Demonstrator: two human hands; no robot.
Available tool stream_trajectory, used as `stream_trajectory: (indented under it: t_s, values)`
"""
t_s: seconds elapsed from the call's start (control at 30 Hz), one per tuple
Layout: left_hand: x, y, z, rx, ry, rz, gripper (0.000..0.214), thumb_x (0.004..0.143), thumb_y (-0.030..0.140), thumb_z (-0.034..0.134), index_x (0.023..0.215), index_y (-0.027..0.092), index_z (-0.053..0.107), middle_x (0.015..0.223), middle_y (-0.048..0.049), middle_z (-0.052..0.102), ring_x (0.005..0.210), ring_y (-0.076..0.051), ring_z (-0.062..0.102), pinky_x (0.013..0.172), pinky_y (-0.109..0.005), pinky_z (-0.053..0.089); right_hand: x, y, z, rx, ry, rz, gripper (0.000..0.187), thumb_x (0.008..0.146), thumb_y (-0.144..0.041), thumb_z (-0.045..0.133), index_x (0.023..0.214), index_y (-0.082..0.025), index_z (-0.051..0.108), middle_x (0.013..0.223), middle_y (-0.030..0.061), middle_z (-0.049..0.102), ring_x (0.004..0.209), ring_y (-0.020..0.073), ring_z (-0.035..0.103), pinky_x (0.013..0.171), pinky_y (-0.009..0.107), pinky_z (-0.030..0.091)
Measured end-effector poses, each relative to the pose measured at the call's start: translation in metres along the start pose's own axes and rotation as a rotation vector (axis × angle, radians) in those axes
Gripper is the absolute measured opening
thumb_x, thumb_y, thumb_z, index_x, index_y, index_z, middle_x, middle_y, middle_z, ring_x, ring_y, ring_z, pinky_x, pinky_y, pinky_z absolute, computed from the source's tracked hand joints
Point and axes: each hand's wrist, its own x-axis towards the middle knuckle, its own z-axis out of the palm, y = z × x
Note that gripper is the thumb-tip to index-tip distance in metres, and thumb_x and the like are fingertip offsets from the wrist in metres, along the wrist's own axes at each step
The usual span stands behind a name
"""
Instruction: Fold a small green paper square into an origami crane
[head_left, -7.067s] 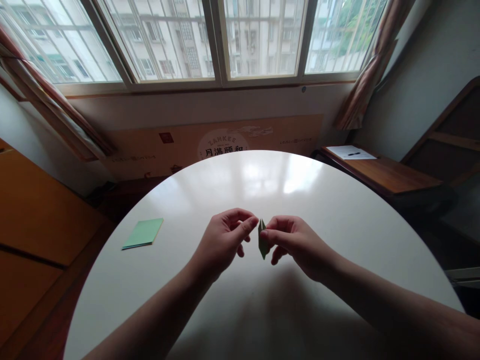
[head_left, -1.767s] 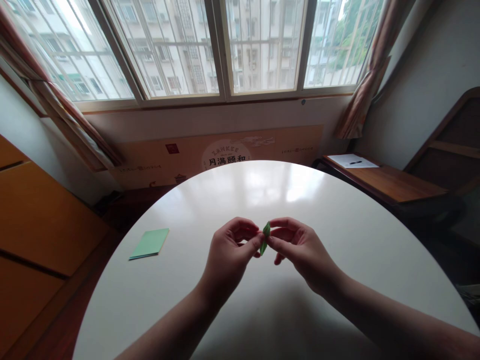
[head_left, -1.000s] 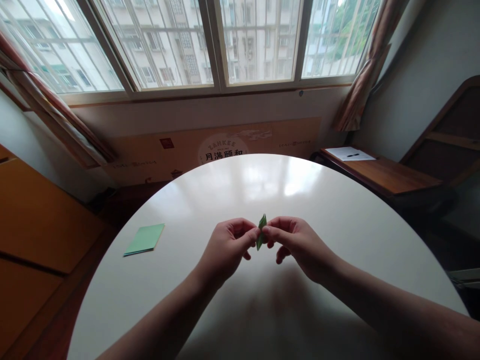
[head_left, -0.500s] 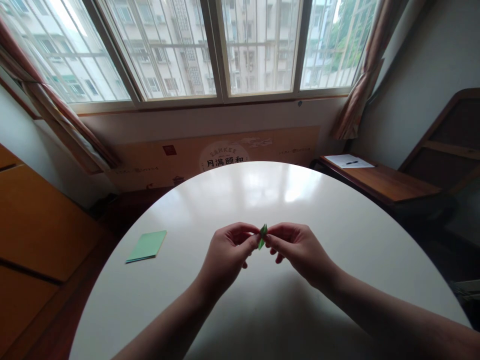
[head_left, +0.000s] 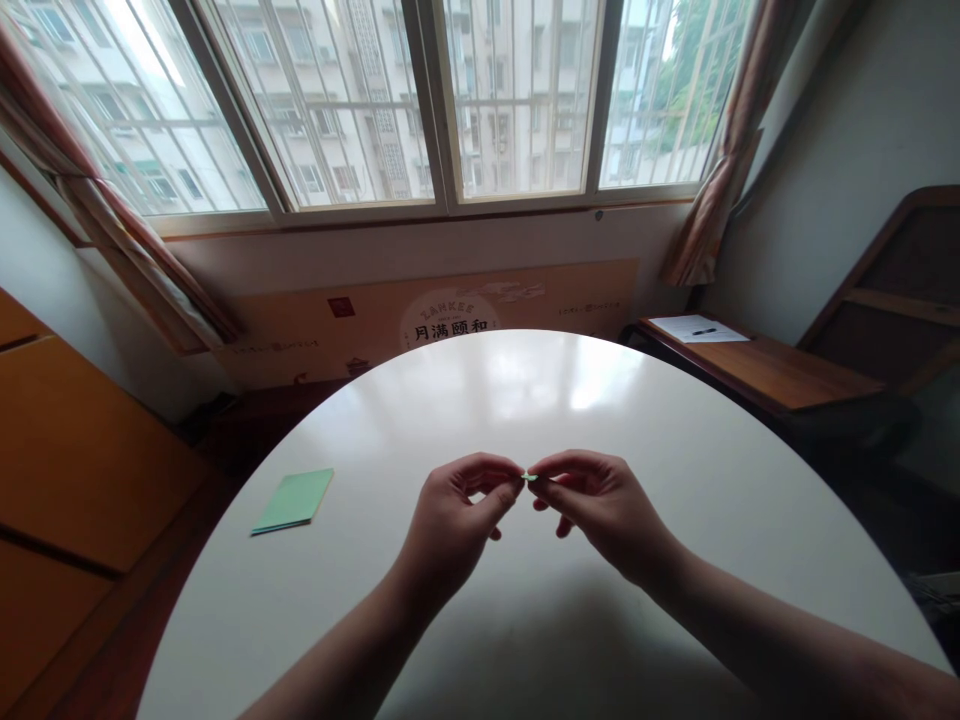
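Observation:
Between my fingertips, above the middle of the white round table (head_left: pixel 480 400), is a small folded green paper (head_left: pixel 530 477). Only a thin sliver of it shows; the fingers cover the rest. My left hand (head_left: pixel 461 510) pinches its left side between thumb and forefinger. From the other side my right hand (head_left: pixel 600 505) grips it the same way, the two sets of fingertips nearly touching. Off to the left on the tabletop lies a stack of square light-green paper sheets (head_left: pixel 294 500), apart from both hands.
Right of the table, a wooden stand (head_left: pixel 810 372) holds a white sheet (head_left: pixel 675 328) with a dark pen (head_left: pixel 703 331) on it. An orange cabinet (head_left: pixel 67 450) stands at the left. Beyond the table are a printed cardboard panel (head_left: pixel 360 315) and a barred window.
The folded green paper has turned from standing upright, with points above and below my fingers, to lying nearly flat between them. Both hands keep their pinch.

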Motion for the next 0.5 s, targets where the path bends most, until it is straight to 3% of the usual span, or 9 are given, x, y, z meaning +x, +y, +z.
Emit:
stream_trajectory:
  t_s: [0.5]
  values:
    - [-0.0032, 0.0098, 0.0056, -0.027, 0.075, 0.068, 0.009, 0.076, 0.022, 0.072, 0.076, 0.014, 0.075, 0.071, -0.0044, 0.072, 0.057, -0.014, 0.060, 0.049, -0.023, 0.053, -0.0018, -0.0076, 0.0031, 0.018, -0.024, -0.091, 0.016, 0.075, -0.031, 0.083, 0.085, -0.019, 0.079, 0.084, 0.0077, 0.073, 0.073, 0.0213, 0.067, 0.046, 0.025, 0.055]
